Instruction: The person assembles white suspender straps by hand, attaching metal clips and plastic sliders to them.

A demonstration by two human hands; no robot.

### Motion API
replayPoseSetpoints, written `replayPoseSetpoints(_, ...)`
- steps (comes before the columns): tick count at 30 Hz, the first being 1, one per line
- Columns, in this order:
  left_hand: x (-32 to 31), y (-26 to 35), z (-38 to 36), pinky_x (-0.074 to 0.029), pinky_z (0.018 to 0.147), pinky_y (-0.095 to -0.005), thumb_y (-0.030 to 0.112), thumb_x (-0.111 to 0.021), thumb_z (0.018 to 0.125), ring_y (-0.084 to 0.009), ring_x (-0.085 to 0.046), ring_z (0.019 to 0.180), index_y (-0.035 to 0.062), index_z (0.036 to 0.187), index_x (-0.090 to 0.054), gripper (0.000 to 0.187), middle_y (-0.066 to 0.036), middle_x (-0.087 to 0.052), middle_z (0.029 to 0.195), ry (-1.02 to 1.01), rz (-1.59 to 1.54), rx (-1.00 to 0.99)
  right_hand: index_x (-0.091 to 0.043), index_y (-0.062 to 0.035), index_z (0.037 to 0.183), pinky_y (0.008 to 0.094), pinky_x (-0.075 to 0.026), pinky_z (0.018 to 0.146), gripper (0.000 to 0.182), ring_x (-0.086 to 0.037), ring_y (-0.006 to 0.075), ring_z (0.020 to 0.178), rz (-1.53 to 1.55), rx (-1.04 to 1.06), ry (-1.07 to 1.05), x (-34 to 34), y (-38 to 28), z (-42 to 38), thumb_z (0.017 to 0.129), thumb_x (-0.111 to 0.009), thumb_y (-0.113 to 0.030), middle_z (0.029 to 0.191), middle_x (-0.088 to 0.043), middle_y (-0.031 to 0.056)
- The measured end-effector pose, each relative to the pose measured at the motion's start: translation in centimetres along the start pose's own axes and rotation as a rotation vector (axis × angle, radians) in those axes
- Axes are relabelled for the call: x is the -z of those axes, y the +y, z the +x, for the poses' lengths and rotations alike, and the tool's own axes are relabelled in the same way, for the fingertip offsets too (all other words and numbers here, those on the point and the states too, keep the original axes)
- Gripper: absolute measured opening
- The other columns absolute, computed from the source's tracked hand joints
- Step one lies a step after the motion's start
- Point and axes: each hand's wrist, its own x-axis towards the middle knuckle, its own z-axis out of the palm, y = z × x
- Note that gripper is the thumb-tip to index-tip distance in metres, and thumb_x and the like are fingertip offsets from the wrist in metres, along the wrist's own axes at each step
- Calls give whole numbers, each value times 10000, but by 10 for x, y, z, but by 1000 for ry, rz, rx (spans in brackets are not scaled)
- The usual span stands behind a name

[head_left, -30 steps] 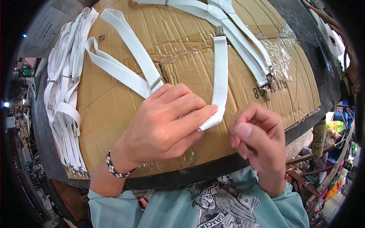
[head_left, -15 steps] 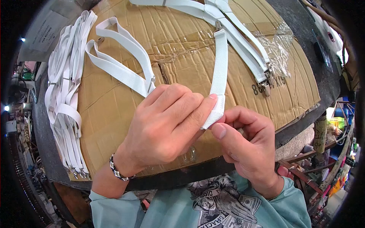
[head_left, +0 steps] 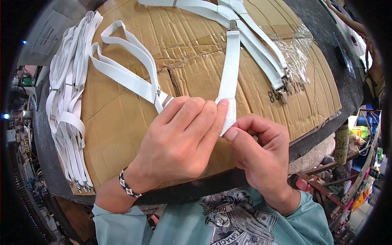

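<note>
White suspenders (head_left: 229, 69) run down the cardboard to my hands, with a metal clip (head_left: 233, 25) at the far end of this strap. My left hand (head_left: 175, 143) is closed around the joined part, its index finger lying along a stitched white patch (head_left: 230, 112). At the patch's lower corner, the thumb and bent index finger of my right hand (head_left: 263, 151) pinch together; the fingertips cover whatever detail is there. A looped white strap (head_left: 126, 77) with a metal slider (head_left: 158, 93) leads from the left under my left hand.
Several white straps with clips lie bundled (head_left: 69, 94) on the left. More finished-looking white suspenders (head_left: 261, 53) rest at upper right beside crumpled clear plastic (head_left: 298, 47). Everything lies on a flattened cardboard sheet (head_left: 122, 155) over a dark table (head_left: 322, 126).
Both hands and the strap appear slightly further left, and the strap lies straighter. My right thumb has come up against the patch's lower corner. The left hand keeps its hold.
</note>
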Motion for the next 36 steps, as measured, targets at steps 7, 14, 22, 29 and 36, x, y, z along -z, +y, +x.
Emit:
replayPoseSetpoints(7,-6,11,0,-514,743,-397,82,-698,668,-281,-616,877,-57,1143,-720,495,-123,-644,1024,39,221,70,-689,45,842,188,-344,518,140,-476,-11,617,-5,-68,18,0,-2,9,920,-652,-66,693,-600,-57)
replayPoseSetpoints(14,-4,15,1,-465,778,-393,108,-697,670,-275,-605,888,-27,1166,-730,515,-114,-645,1039,84,276,137,-641,-1,845,203,-291,386,80,-396,18,434,93,-126,44,-13,-8,11,918,-638,-35,585,-508,-39)
replayPoseSetpoints(22,-3,5,-1,-471,727,-395,67,-744,685,-281,-585,842,-44,1178,-718,506,-119,-648,998,144,84,176,-679,31,889,186,-333,461,86,-468,5,540,110,-66,-73,-9,-4,8,922,-639,-38,672,-586,-32)
replayPoseSetpoints(29,-5,1,-1,-478,703,-387,-27,-754,658,-289,-569,823,-68,1185,-692,532,-123,-636,970,145,-90,230,-693,48,1003,145,-394,576,100,-551,-6,713,-6,88,-12,-7,-3,6,957,-671,-38,825,-661,-13)
replayPoseSetpoints(36,-7,0,-2,-474,726,-401,11,-746,628,-291,-559,847,-84,1193,-672,577,-114,-615,990,140,-128,205,-680,45,1075,145,-390,554,149,-539,-10,679,-62,164,15,-12,-6,6,952,-690,-37,840,-655,-19)
